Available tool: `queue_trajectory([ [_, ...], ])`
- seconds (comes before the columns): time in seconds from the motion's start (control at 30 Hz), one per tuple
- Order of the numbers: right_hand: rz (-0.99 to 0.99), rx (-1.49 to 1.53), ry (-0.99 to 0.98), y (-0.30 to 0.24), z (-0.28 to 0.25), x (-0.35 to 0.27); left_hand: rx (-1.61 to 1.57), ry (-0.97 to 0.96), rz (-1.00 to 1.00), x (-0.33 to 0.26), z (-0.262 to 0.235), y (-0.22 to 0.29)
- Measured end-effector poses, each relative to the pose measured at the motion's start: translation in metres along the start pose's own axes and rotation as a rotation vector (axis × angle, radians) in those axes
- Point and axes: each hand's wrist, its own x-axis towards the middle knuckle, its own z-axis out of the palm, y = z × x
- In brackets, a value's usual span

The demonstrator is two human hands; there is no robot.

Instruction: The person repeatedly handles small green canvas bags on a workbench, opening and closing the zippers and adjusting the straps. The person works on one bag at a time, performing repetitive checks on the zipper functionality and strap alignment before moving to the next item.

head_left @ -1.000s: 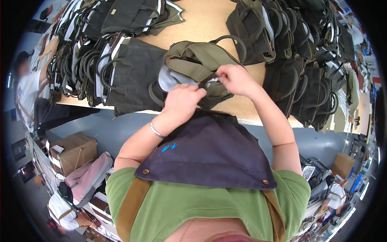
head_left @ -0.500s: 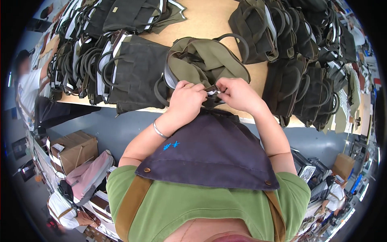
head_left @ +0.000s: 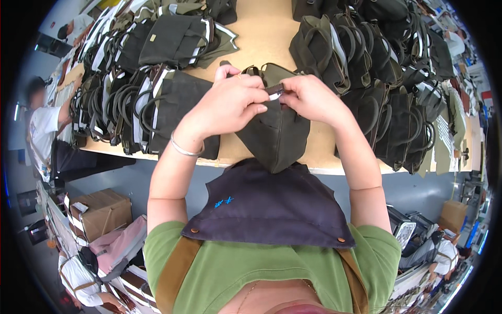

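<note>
A dark olive fabric bag (head_left: 276,135) hangs from my hands over the table's near edge, its side and pointed bottom corner facing me. My left hand (head_left: 230,104) is closed on the bag's top rim, and a bit of dark handle pokes up beyond its knuckles. With thumb and fingers pinched, my right hand (head_left: 314,98) grips the same rim from the other side. Between the two hands show a short brown zipper end (head_left: 274,89) and a small white piece. The bag's opening is mostly hidden behind my fingers.
Rows of similar dark handbags (head_left: 125,102) crowd the left of the wooden table (head_left: 264,31), and more bags (head_left: 361,57) stand at the right. A cardboard box (head_left: 107,212) and a pink bag (head_left: 117,243) are at lower left. Other people work at both sides.
Both hands have lifted the bag's rim up and away from me. The bag has tipped, so its outer side shows instead of its light olive lining.
</note>
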Motion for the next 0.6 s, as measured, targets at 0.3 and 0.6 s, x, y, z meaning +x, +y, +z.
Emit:
queue_trajectory([
  [0.3,0.059,0.241,-0.151,0.006,-0.004,-0.01,-0.021,0.034,-0.158,0.001,0.002,0.004],
  [0.6,0.12,0.206,-0.125,-0.008,-0.011,-0.014,-0.053,0.029,-0.1,0.003,0.008,0.0],
])
